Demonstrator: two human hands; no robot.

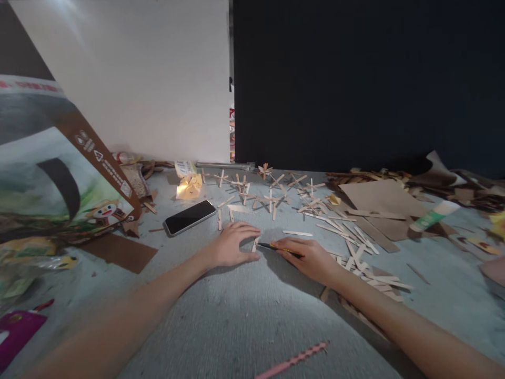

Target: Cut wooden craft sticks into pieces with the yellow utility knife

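Wooden stick [255, 244] pinned flat by left hand [232, 246], right hand [305, 255] clenched on a knife [276, 247]
Keep left fingers clear at 9 o'clock of the blade; press the stick firmly to the counter [244, 316]

- The phone [190, 217] lies on the table [244, 316], just left of and behind the left hand [232, 245].
- A printed carton [59, 173] stands well left of the phone.
- Glued stick crosses [272, 192] lie behind and right of the phone.
- Loose sticks [355, 247] and cardboard [379, 197] lie far right of the phone.
- A zigzag strip [292, 360] lies well before the phone.
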